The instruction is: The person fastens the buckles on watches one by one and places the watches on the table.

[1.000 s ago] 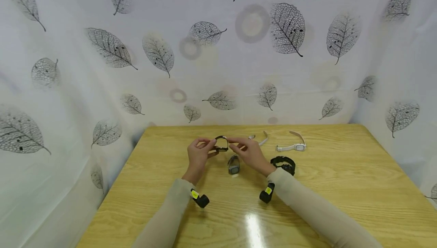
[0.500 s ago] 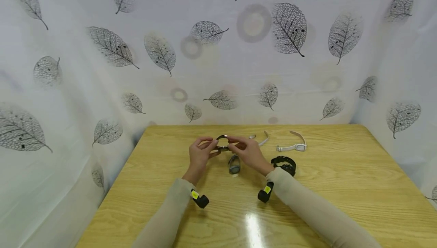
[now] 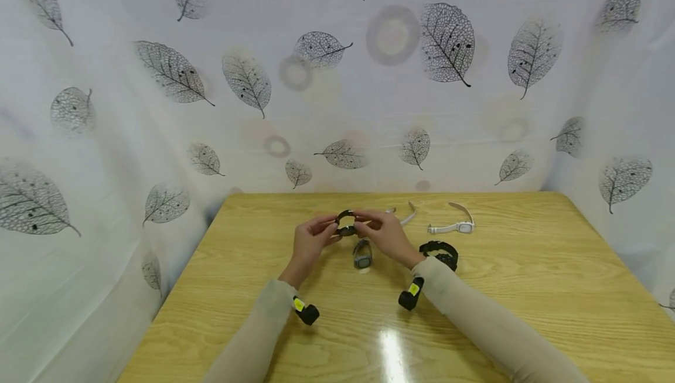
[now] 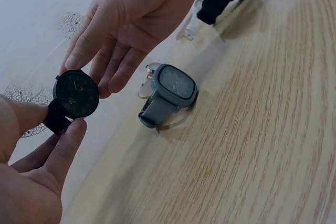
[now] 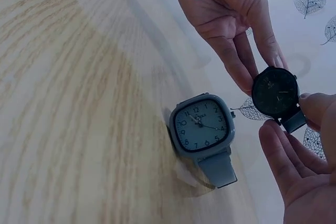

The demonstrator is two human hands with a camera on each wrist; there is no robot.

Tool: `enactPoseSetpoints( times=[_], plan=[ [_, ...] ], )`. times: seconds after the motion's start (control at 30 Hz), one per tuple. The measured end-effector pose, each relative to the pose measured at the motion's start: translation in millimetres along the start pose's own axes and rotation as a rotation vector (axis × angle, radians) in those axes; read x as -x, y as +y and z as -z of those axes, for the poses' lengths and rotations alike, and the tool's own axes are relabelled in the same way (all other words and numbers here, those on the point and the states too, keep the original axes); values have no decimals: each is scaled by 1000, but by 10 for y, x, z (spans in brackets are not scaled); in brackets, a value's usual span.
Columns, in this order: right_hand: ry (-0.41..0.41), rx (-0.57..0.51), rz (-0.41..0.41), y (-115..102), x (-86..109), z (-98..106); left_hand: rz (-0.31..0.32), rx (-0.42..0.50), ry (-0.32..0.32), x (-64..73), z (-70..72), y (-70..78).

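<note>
Head view: pinching a round-dialled black watch (image 3: 347, 231) with left hand (image 3: 311, 239) and right hand (image 3: 389, 234), above the yellow wood-grain table (image 3: 358, 324). Left wrist view: gripping it from opposite sides. Right wrist view: holding it near a grey, square-cased watch (image 5: 202, 123).

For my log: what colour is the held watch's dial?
The dial looks black, best seen in the left wrist view.
</note>
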State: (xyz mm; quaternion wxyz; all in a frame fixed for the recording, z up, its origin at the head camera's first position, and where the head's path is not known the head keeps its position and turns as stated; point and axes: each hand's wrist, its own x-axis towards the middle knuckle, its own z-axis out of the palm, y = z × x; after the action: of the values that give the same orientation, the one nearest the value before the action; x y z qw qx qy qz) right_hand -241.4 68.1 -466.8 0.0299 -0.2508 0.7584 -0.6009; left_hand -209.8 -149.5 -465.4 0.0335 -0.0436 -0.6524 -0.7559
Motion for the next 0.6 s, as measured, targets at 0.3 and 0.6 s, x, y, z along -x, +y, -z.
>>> enactPoseSetpoints(
  times=[0.3, 0.6],
  plan=[
    [-59, 16, -89, 23, -203, 43, 54, -61, -73, -126, 121, -18],
    [-88, -8, -202, 8, -428, -2, 105, -84, -48, -300, 219, -60]
  ],
)
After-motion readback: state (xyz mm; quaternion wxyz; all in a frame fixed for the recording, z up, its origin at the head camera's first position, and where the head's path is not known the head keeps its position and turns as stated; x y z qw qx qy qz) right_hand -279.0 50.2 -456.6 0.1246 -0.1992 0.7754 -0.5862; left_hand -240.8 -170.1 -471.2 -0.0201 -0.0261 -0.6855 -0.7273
